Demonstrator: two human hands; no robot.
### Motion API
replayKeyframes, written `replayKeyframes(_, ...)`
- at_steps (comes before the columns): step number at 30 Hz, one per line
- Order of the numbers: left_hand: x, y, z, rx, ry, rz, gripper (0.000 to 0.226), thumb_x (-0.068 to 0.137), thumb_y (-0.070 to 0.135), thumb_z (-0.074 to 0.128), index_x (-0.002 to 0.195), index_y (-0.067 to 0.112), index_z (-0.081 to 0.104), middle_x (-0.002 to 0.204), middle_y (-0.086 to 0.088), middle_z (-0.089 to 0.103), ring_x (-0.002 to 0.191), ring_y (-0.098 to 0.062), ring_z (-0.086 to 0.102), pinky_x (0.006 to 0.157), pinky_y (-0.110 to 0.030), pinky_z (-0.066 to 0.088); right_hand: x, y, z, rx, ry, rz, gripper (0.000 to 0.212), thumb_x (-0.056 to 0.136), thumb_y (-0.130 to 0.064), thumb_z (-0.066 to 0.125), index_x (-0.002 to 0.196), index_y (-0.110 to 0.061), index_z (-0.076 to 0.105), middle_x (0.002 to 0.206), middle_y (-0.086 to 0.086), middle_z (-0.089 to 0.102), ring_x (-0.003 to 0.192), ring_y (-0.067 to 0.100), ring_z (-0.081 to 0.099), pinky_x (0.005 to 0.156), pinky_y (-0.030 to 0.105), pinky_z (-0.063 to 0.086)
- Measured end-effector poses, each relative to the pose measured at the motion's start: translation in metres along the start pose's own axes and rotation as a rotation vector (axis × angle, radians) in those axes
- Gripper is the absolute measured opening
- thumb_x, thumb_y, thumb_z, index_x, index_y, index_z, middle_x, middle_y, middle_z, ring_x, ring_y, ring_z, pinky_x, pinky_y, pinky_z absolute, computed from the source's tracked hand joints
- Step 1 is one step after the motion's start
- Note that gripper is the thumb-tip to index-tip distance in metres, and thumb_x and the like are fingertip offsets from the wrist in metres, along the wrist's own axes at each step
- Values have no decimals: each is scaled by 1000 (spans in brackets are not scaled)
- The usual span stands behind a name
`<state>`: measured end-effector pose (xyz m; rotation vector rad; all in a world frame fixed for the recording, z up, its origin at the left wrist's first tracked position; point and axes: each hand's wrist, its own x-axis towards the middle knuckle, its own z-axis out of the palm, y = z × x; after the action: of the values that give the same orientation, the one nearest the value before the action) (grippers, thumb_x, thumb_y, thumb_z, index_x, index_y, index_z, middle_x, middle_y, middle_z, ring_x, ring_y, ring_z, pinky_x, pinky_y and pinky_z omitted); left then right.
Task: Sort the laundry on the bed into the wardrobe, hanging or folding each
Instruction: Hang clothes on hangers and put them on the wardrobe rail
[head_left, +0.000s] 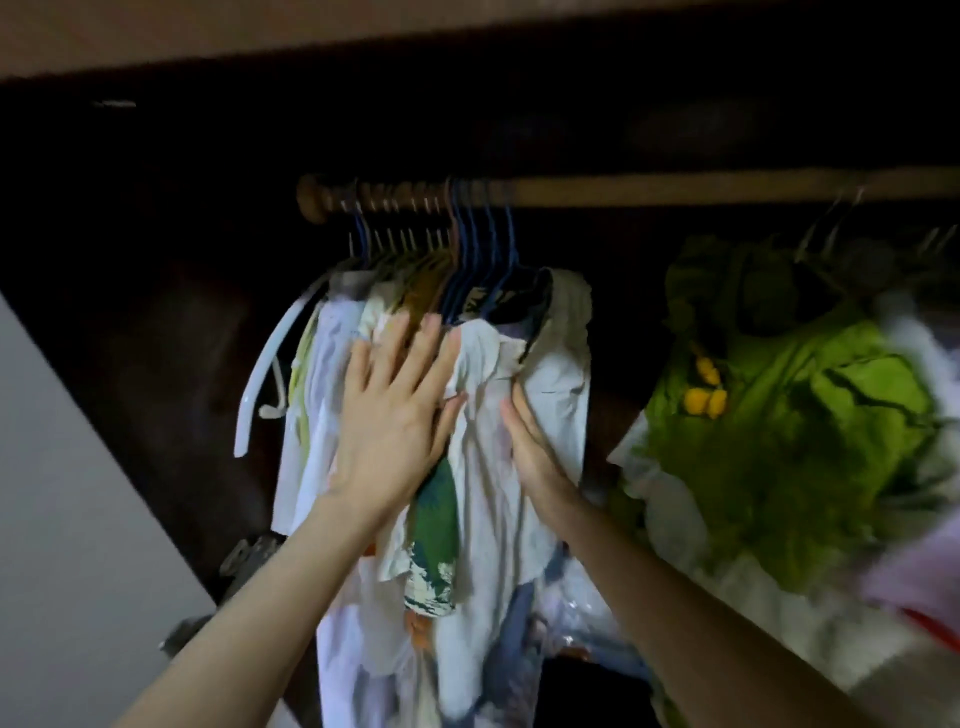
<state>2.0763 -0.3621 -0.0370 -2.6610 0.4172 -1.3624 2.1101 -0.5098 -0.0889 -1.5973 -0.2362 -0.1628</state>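
A bunch of hanging garments, mostly white with a green-printed one among them, hangs from blue and white hangers on the wooden wardrobe rail. My left hand lies flat with straight, spread fingers against the left side of the bunch. My right hand presses edge-on with straight fingers against the outermost white shirt on the right. Neither hand grips anything.
A second bunch with a bright green garment hangs further right on the rail. An empty white hanger dangles at the left end. A pale wardrobe door stands at the left. A gap separates the two bunches.
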Motion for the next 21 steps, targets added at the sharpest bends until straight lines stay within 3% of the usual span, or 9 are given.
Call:
replayKeyframes(4,-1,22,-16,-117,-114,-126,55,100,35,37,150,13,30,156,-8,29,146,-29,19,116,-58,11,-42,-14,-64,-615,-104,102,42,102,-33,40,140,-18,45,138,5,52,123,21,52,99,29,43)
replayKeyframes(5,-2,33,-22,-193,-106,-147,54,100,31,38,150,11,31,157,-10,27,147,-29,16,117,-58,10,-54,-24,-77,-827,-103,28,39,99,-33,41,130,-15,56,127,8,60,115,25,57,96,34,46)
replayKeyframes(7,-8,67,-34,-352,-68,-111,50,99,25,38,146,8,37,155,-13,29,147,-31,16,118,-55,9,-75,-44,-108,-1166,-18,-223,33,86,-26,42,88,-11,71,86,8,69,82,26,66,72,31,54)
replayKeyframes(9,-18,110,-40,-522,-88,-74,49,99,28,35,145,10,39,155,-11,30,147,-28,17,120,-50,8,-90,-68,-138,-1327,100,-422,29,82,-23,42,62,-15,62,63,3,61,62,21,61,55,26,48)
replayKeyframes(13,-23,202,-18,-1093,-452,-331,77,84,57,53,149,29,24,155,12,20,146,-10,8,120,-38,14,-120,-85,-197,-1191,446,-465,24,90,-27,50,91,-8,64,92,12,60,87,30,54,77,38,45)
replayKeyframes(15,-17,246,1,-1221,-580,-425,103,63,69,68,148,37,20,152,13,26,143,-11,21,117,-38,23,-130,-85,-218,-1077,618,-383,35,88,-35,57,108,-6,56,108,12,54,103,30,50,91,43,41)
replayKeyframes(17,-11,282,19,-1281,-652,-466,121,48,71,71,150,30,20,151,9,32,137,-12,33,114,-39,31,-132,-87,-225,-812,656,-300,55,83,-41,67,122,-8,47,119,7,49,113,24,47,98,41,42)
replayKeyframes(19,-3,305,41,-1291,-659,-428,122,45,73,67,149,29,22,152,5,34,137,-14,36,111,-42,36,-120,-92,-224,-642,667,-243,63,78,-44,74,124,-14,42,114,-2,50,105,13,52,89,28,45)
replayKeyframes(21,1,324,57,-1372,-621,-385,126,41,80,73,148,36,21,149,2,39,137,-20,39,107,-47,40,-106,-94,-229,-630,750,-204,58,77,-46,74,112,-15,40,93,-6,52,78,7,53,66,19,41)
